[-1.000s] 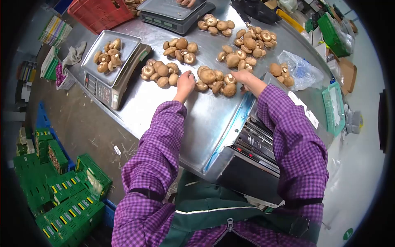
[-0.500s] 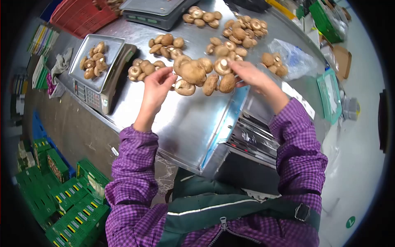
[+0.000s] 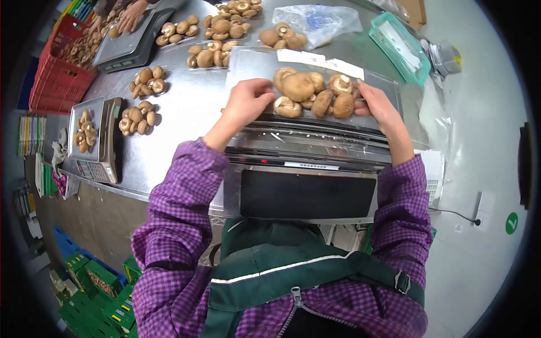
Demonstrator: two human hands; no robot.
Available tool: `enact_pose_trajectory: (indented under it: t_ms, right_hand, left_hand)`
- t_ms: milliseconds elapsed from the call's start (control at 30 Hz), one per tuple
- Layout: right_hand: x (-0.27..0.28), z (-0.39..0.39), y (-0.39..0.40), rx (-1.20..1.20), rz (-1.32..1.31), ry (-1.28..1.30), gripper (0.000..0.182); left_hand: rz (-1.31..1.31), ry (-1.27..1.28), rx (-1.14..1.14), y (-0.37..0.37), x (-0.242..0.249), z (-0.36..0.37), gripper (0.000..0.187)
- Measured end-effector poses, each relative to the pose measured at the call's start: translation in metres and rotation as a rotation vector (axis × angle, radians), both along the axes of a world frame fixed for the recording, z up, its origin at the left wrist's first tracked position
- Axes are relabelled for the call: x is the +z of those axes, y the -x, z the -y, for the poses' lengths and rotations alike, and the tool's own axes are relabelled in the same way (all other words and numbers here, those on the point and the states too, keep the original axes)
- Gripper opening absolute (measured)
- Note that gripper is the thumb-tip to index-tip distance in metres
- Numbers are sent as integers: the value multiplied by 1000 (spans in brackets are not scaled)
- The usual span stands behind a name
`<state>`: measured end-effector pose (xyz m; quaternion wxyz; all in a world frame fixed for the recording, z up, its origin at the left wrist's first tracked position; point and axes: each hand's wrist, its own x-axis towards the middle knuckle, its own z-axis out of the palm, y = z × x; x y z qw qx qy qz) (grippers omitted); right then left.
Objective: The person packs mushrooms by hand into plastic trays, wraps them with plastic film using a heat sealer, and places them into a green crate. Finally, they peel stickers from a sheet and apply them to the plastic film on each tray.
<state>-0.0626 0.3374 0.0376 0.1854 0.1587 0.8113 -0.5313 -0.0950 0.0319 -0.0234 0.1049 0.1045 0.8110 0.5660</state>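
A group of brown shiitake mushrooms (image 3: 298, 86) sits between my two hands, over the flat top of a wrapping machine (image 3: 309, 192). A clear tray seems to carry them, though its edges barely show. My left hand (image 3: 247, 102) is at the left end, thumb and fingers closed toward the edge. At the right end my right hand (image 3: 377, 106) grips the other side, fingertips beside the mushrooms. Some pale caps lie stem-up; the large middle cap faces upward.
Several mushroom portions, including one pile (image 3: 140, 118), stand on the steel table (image 3: 169, 107). A scale (image 3: 97, 170) holds mushrooms at left. Another person's hand (image 3: 132, 15) is over a second scale (image 3: 121, 49). A red crate (image 3: 38, 93), plastic bag (image 3: 318, 21) and green basket (image 3: 378, 39) surround the work area.
Both hands have carried the mushrooms together from the steel table rightward to over the wrapping machine. My view has turned right, and another person's hands have come into sight at upper left.
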Motion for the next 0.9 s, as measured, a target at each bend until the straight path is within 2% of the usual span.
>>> enact_pose_trajectory:
  t_ms: [67,100,133,167,267,300,333,367,400,433,467,500,533,567,600,633,667,700,733,800,833,867,900]
  right_hand:
    - [-4,-25,-31,60,-262,-346,49]
    - [1,-28,-57,29,-315,-498,45]
    - [6,-28,-81,-4,-371,-651,41]
    - [5,-29,-94,-8,-375,-649,41]
    - [-22,-17,-115,-46,-325,-668,31]
    - [-31,-8,-111,-79,-300,-498,28]
    - [-37,-3,-108,-111,-275,-327,24]
    - [-41,-5,-107,-160,-259,9,17]
    - [-37,-9,-108,-161,-267,13,17]
    - [-27,-13,-118,-246,-216,210,15]
    - [-16,-16,-127,-328,-163,408,14]
    - [-4,-17,-133,-373,7,590,12]
    - [2,-20,-139,-374,6,595,12]
    - [8,-23,-142,-305,5,801,12]
    - [15,-26,-140,-230,0,1005,13]
    - [29,-25,-133,-157,-106,986,17]
    - [41,-24,-122,-85,-280,1016,21]
    - [52,-23,-110,-13,-453,1041,25]
    - [70,-19,-96,-101,-541,903,37]
    - [80,-19,-48,-47,-722,1047,39]
    - [90,-6,-26,-185,-791,878,40]
    - [76,-8,4,-73,-871,652,41]
    - [50,-11,33,37,-940,423,42]
  left_hand:
    - [-141,92,86,-22,17,15,25]
    - [-230,196,105,-34,23,29,20]
    - [-210,335,161,-51,36,39,16]
    - [-228,517,142,-65,43,48,18]
    - [-142,630,85,-89,41,35,22]
    - [-6,557,78,-87,33,26,29]
    - [-10,561,77,-89,32,26,29]
    - [104,285,117,-93,31,28,33]
    - [210,7,154,-94,33,30,38]
    - [300,-85,186,-106,50,33,48]
    - [297,-82,186,-120,55,38,48]
    - [431,-139,210,-132,59,44,47]
    - [571,-195,233,-139,62,51,47]
    - [571,-193,235,-142,65,56,47]
    - [762,-470,92,-141,69,61,39]
    - [942,-749,-62,-138,74,63,35]
    - [937,-748,-63,-127,84,61,35]
    - [726,-872,-273,-109,99,58,32]
    - [506,-982,-478,-89,111,54,29]
    - [301,-1166,-382,-45,125,33,28]
    - [130,-1021,-93,-19,124,5,30]
    - [-37,-860,188,8,123,-18,32]
    - [-151,-493,168,43,94,-22,34]
